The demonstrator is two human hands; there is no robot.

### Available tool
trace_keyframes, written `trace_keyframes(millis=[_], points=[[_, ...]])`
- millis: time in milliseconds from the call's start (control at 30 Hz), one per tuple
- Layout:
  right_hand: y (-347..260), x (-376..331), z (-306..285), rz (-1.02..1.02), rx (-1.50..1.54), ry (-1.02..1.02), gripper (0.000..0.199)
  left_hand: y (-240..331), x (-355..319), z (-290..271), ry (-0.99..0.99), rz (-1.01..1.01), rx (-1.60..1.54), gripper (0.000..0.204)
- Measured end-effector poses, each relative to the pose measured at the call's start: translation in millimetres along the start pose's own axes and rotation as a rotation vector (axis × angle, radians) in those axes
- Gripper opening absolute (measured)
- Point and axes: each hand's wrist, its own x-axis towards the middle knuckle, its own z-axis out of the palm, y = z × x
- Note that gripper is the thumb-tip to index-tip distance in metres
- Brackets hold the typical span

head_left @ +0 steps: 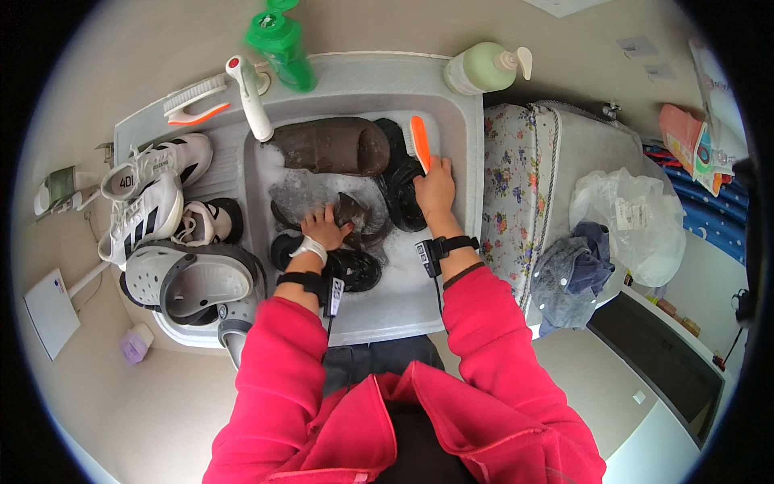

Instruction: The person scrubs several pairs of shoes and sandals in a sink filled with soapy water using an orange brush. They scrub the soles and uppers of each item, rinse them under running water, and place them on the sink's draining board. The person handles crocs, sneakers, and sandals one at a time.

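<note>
In the grey sink [387, 323], my right hand [437, 189] grips a scrub brush [419, 141] with an orange back and pale bristles. The brush stands beside a wet black slipper [395, 181] at the basin's right side. My left hand [325, 228] is spread out, palm down, over a dark brown slipper [355, 214] lying partly under sudsy water; whether it presses on it I cannot tell. Another black slipper [359, 270] lies just below that hand, partly hidden by my wrist. Along the back rests a brown slide sandal [326, 145].
White sneakers [161, 206] and grey clogs [210, 286] crowd the left ledge. A white faucet [251, 101], a second brush [195, 101], a green container [282, 52] and a pump bottle [484, 68] line the back. On the right, a plastic bag [637, 218] and grey cloth [568, 270] lie on a floral cover [512, 177].
</note>
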Motion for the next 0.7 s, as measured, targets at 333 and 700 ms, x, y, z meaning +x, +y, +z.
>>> trace_keyframes(millis=[333, 700], points=[[18, -59, -10, 0.098, -0.089, -0.257, 0.051, 16, -5, -86, 0.786, 0.318, -0.649, 0.066], [13, -55, -58, -0.178, 0.101, -0.233, 0.036, 19, 24, -53, 0.871, 0.151, -0.196, 0.058]])
